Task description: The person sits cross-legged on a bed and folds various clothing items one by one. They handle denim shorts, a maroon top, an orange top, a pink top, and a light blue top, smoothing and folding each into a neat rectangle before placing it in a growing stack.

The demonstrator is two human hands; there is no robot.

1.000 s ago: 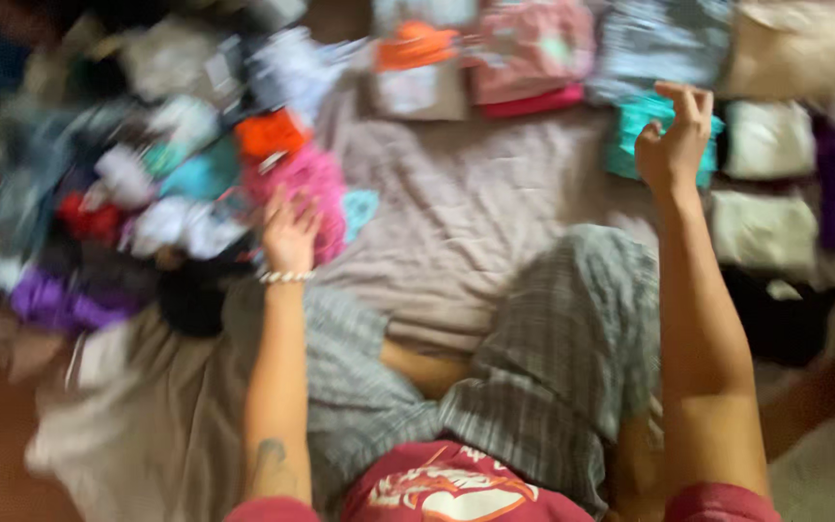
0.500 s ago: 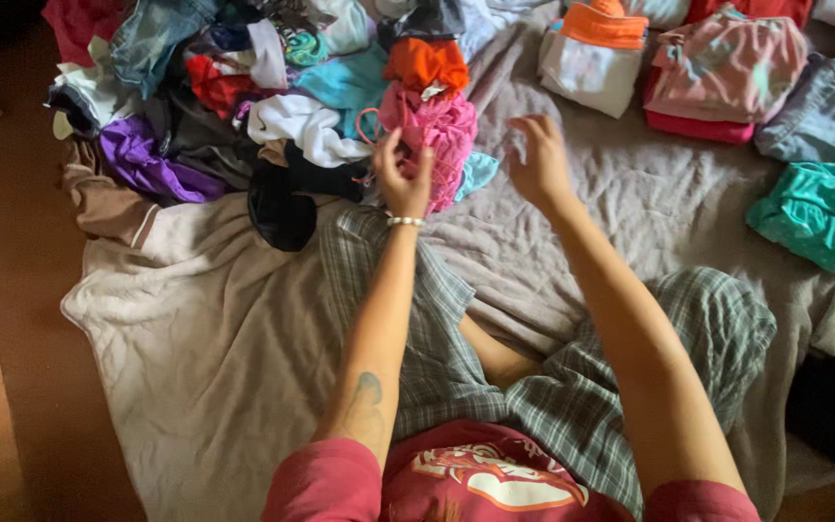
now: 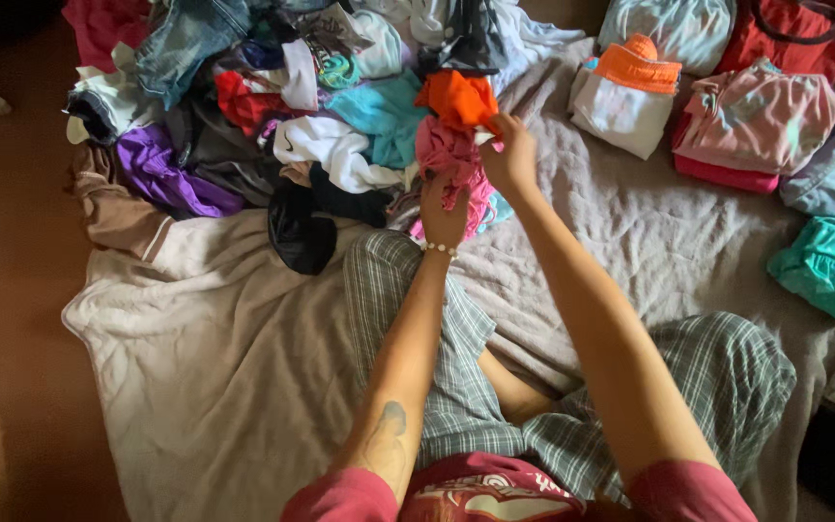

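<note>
Head view: both hands grip 1 pink garment [image 3: 448,159] at the near edge of the clothes heap [image 3: 282,106]. The left hand [image 3: 444,215] is clenched on it below, the right hand [image 3: 507,155] pinches its top. Bare blanket [image 3: 215,358] lies open toward the left edge, and folded stacks [image 3: 756,126] line the right.

Brown floor [image 3: 12,319], beige blanket [image 3: 215,348]

packages: none around me, just clothes on the blanket
labels/tags: can't spot any from here
signs/screens: none either
</note>
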